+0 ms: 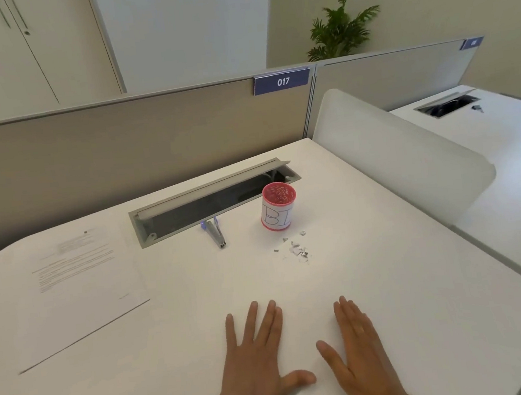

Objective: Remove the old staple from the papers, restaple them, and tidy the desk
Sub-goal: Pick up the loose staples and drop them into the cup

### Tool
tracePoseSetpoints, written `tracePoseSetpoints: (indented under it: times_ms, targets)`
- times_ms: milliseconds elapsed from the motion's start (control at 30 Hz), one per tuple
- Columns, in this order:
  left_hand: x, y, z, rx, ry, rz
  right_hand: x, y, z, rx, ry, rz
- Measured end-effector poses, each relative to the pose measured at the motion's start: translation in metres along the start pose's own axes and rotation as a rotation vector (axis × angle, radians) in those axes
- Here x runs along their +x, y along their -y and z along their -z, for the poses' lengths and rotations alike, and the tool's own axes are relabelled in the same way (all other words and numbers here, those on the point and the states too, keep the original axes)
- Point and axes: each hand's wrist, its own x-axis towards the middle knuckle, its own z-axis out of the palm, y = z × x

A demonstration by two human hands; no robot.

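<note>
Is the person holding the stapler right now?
No, both the left hand and the right hand lie flat and empty on the desk, while the stapler sits farther back.

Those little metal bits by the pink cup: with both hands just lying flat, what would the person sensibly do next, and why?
Probably reach the right hand forward to gather the loose staple scraps. They lie scattered on the desk just in front of the pink cup, which already holds similar bits. Both the right and the left hand are empty, and the papers lie set aside.
</note>
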Motion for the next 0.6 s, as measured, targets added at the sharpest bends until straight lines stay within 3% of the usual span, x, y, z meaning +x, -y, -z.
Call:
tracePoseSetpoints:
  times_ms: [467, 600]
  targets:
    - [0.099, 0.013, 0.008, -0.001, 0.013, 0.0, 0.118, -0.011, -0.005, -0.243, 0.099, 0.03]
    - [0.122, 0.019, 0.005, 0.02, 0.031, -0.031, 0.143, -0.011, -0.008, -0.306, 0.174, 0.119]
